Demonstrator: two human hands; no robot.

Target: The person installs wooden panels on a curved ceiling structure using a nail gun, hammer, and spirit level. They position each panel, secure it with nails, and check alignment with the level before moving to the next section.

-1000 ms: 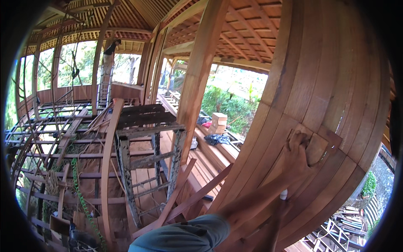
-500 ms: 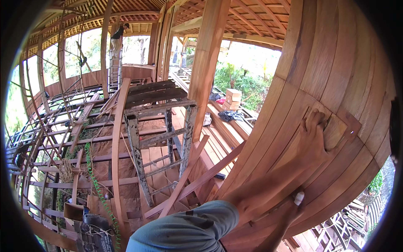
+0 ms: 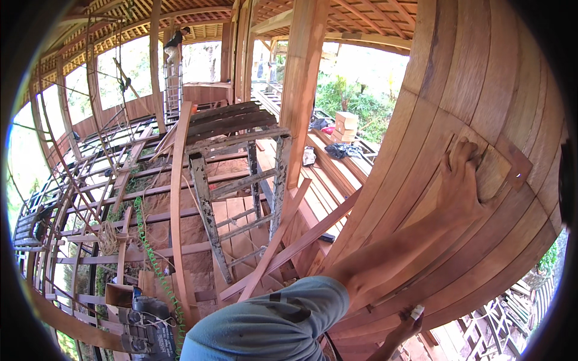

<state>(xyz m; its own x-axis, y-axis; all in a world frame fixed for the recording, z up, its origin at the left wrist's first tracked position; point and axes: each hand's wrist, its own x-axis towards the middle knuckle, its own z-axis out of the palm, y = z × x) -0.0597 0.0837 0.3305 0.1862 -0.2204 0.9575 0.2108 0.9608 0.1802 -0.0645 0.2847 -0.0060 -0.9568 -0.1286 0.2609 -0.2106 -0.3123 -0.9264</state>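
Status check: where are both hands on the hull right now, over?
Left hand presses a sanding block flat on the curved plank hull. Right hand low, gripping a small white-tipped object. Nothing blocking the block.

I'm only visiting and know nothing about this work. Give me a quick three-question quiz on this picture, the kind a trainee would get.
1. Multiple choice: what does the left hand rest on?
A) a wooden block lying against the curved plank hull
B) a ladder rung
C) a paint tin
2. True or false: the right hand is empty.
3. Fill in: the green coiled cord hangs on the ___ side of the wooden trestle in the picture.

Key
1. A.
2. False: it holds a small white object, too small to identify.
3. Left.
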